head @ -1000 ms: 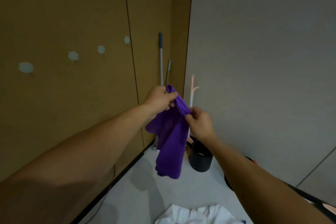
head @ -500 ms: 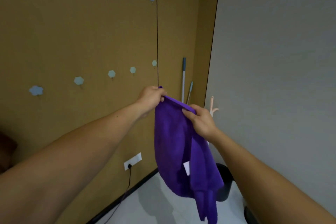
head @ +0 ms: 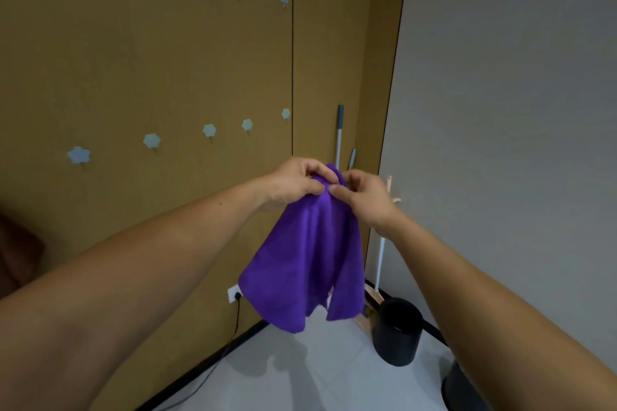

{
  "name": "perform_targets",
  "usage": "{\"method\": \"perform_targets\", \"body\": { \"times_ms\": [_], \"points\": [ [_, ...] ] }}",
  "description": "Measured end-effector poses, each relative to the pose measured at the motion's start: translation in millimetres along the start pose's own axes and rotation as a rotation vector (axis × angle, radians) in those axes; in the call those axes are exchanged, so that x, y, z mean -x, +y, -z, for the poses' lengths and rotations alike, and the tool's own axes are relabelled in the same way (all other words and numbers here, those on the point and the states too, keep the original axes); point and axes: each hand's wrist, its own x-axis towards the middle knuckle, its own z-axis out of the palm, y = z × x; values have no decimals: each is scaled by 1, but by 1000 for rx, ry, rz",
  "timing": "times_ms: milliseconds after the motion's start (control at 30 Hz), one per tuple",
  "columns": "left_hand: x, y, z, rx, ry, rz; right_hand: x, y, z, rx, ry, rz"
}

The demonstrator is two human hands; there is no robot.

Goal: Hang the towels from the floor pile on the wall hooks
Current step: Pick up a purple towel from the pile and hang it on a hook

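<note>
Purple towel (head: 310, 253) hangs in mid-air before a brown panelled wall (head: 167, 60), its top edge bunched between the left hand (head: 293, 182) and right hand (head: 362, 192), which meet and pinch the cloth at one point, apparently gathering a narrow peak to slip over a peg. Two rows of pale wall hooks (head: 209, 130) wait up and to the left, all bare. Mop handles (head: 339, 133) and a black bin (head: 397, 330) stand in the corner beyond.
</note>
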Motion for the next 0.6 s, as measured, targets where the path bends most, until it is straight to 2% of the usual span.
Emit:
{"method": "perform_targets", "body": {
  "times_ms": [67,133,200,267,333,433,600],
  "points": [
    [11,-4,1,83,96,9,-3,-10,-3,44,76,42],
    [25,-12,6,159,113,92,-5,-19,-8,-15,152,49],
    [41,-25,12,110,7,223,-6,-31,-20,-75,137,64],
    [58,-41,17,-40,-120,344,-6,-43,-34,-112,78,85],
    [74,-56,23,-172,-175,432,-7,-51,-45,-141,92,87],
    [93,-76,39,-254,-137,479,-13,-53,-53,-186,204,50],
    [121,-92,89,-207,-14,458,-33,-48,-62,-258,413,-108]
  ]
}}
